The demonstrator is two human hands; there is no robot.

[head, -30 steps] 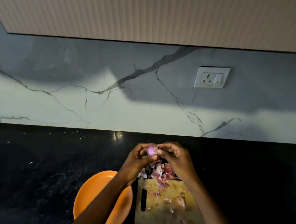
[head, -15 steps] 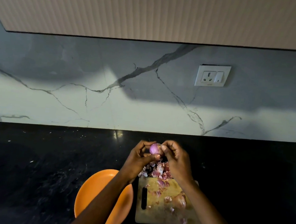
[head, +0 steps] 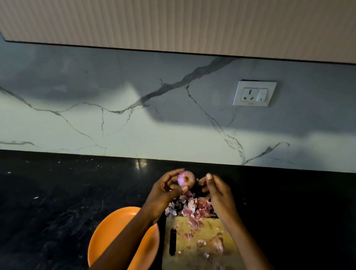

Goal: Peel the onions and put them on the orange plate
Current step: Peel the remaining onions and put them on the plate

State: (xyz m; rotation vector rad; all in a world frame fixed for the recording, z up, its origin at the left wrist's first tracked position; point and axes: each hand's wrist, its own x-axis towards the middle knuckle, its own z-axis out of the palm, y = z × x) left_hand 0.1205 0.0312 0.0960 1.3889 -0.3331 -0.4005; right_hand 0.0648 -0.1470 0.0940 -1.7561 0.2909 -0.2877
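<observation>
Onion [head: 186, 179]: small, round, pale purple and glossy, largely stripped of skin; a loose strip of skin is seen hanging from its underside. It is held in the air above the far edge of the worktop, pinched between the thumb and curled fingers of the left hand [head: 167, 188].

Right hand [head: 217, 193]: held just beside the onion and apart from it, fingers loosely bent; whether a scrap of skin is kept between the fingertips cannot be told.

Peelings [head: 189, 206]: a heap of pink and white skins, piled below the hands at the far edge of the chopping board and spilling onto it.

Chopping board [head: 193, 264]: pale wood, with a dark slot near its left edge; scattered skin fragments and one unpeeled brownish onion [head: 216, 245] are lying on it.

Orange plate [head: 108, 237]: placed just left of the board, partly covered by the left forearm; nothing is seen on its visible part.

Worktop [head: 46, 209]: black, polished stone, flecked with small pale bits.

Backsplash [head: 87, 115]: white marble-patterned, grey-veined, carrying a white socket with switch [head: 254, 93].

Cabinet [head: 184, 15]: ribbed beige panel overhead.
</observation>
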